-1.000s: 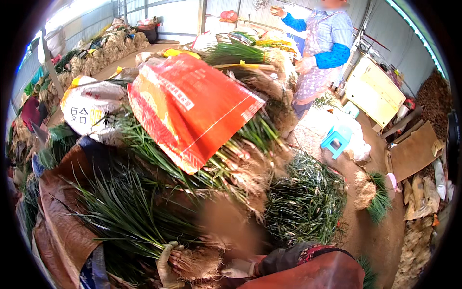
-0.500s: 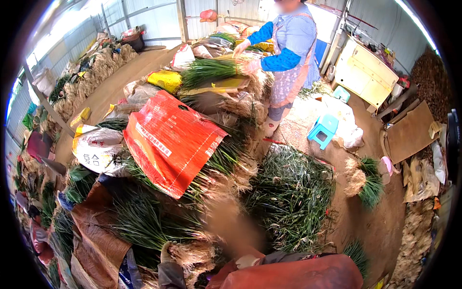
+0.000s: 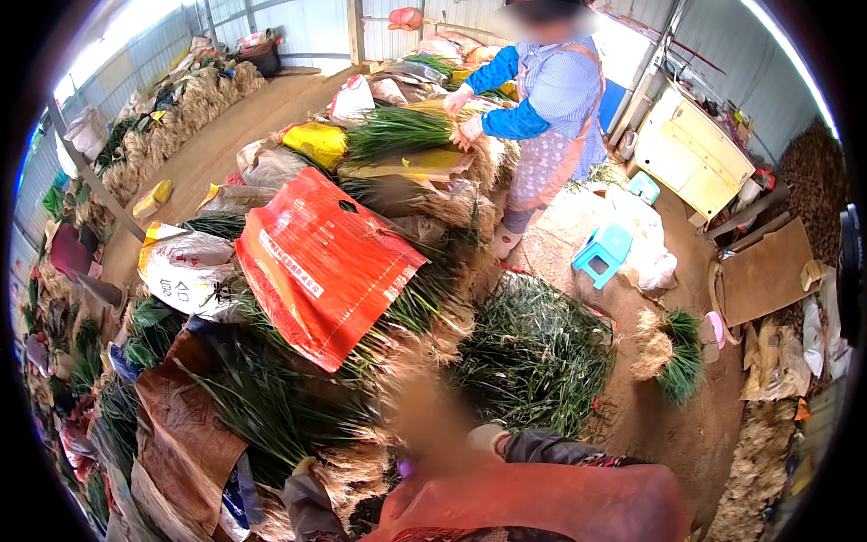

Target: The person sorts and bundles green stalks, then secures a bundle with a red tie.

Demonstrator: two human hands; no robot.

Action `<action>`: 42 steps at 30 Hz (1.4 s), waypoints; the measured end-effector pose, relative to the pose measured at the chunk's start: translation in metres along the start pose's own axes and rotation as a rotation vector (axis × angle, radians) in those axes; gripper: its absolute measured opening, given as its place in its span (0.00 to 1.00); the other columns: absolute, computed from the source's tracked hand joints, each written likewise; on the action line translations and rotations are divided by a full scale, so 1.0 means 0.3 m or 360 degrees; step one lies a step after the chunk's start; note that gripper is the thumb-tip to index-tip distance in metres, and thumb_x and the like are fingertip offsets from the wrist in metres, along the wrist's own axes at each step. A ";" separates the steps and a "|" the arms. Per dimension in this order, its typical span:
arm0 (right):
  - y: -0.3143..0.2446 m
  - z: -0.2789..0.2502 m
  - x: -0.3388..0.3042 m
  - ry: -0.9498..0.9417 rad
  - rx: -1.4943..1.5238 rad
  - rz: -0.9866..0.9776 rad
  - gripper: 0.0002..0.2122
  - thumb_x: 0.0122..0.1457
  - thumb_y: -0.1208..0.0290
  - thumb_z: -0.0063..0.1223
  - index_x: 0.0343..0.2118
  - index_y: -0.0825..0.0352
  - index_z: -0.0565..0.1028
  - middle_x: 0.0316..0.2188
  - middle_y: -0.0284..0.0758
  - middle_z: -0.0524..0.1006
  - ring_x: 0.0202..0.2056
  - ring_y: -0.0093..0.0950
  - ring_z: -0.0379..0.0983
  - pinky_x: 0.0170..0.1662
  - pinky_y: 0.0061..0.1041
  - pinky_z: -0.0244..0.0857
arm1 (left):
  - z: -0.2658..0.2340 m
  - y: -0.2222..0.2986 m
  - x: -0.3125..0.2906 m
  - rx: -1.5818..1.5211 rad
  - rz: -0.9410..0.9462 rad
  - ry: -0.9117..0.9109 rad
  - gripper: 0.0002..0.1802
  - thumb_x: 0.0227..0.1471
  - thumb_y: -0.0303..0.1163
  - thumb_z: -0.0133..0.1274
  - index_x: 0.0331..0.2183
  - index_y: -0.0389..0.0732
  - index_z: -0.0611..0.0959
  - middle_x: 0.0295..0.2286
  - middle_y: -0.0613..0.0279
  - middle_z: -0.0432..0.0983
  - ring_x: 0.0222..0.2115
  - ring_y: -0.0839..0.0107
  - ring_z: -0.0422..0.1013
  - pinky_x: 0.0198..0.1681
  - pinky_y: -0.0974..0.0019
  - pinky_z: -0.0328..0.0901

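Note:
My left hand, in a pale glove, is closed on the root end of a bunch of green onions at the lower left. The long leaves point up and left, and pale stringy roots hang beside the hand; most of the fingers are hidden. My right hand, also pale-gloved, is in front of my body by the lower edge of a heap of loose green leaves. A brown blur covers part of it, so its fingers do not show.
A red-orange sack covers more bunches ahead. Beyond, a co-worker in blue sleeves has both hands at another bunch. A blue stool and a tied bunch are on the floor to the right.
My left hand and the onion bunch have shifted slightly left and down. My right hand has come into clearer view, farther right. The co-worker's hands have moved slightly over their bunch.

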State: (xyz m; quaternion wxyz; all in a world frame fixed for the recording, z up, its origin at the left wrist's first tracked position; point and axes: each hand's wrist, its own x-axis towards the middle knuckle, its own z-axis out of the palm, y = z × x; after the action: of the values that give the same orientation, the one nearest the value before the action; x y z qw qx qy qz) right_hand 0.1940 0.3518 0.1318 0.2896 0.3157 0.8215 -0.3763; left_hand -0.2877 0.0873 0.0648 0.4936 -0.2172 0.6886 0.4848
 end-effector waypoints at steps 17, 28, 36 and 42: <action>0.281 -0.820 -0.203 0.0740 0.0127 0.0265 0.14 0.57 0.56 0.40 0.31 0.60 0.75 0.29 0.39 0.76 0.32 0.43 0.71 0.36 0.39 0.64 | 0.144 0.122 -0.241 0.0157 0.0356 0.1078 0.29 0.41 0.29 0.60 0.46 0.31 0.72 0.41 0.47 0.73 0.40 0.61 0.69 0.44 0.61 0.64; 0.596 -2.567 0.512 0.2285 -0.0844 -0.0523 0.11 0.54 0.65 0.48 0.37 0.66 0.73 0.31 0.39 0.74 0.37 0.37 0.68 0.41 0.36 0.63 | 1.496 0.772 -0.734 0.0631 0.1758 0.1368 0.13 0.50 0.24 0.52 0.40 0.33 0.78 0.43 0.55 0.72 0.47 0.63 0.66 0.51 0.64 0.61; 0.788 -3.028 0.689 0.1557 0.0446 -0.0106 0.22 0.58 0.45 0.35 0.31 0.57 0.78 0.22 0.40 0.77 0.28 0.39 0.75 0.31 0.37 0.64 | 2.240 0.910 -0.761 0.0916 0.1818 0.0804 0.15 0.47 0.20 0.50 0.40 0.37 0.79 0.47 0.54 0.69 0.50 0.62 0.64 0.55 0.60 0.57; 0.869 -2.712 0.680 0.1165 -0.0369 -0.0212 0.22 0.60 0.46 0.34 0.30 0.58 0.78 0.19 0.41 0.75 0.25 0.38 0.74 0.28 0.37 0.67 | 2.415 0.949 -0.641 0.0719 0.1695 0.0638 0.14 0.50 0.20 0.50 0.41 0.37 0.79 0.47 0.56 0.69 0.49 0.65 0.65 0.51 0.63 0.61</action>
State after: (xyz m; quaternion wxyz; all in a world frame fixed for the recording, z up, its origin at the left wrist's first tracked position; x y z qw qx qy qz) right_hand 0.0631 1.1999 0.3193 -0.0140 0.3403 0.9263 -0.1613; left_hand -0.0888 0.8159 0.3341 0.0781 0.1799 0.8678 0.4565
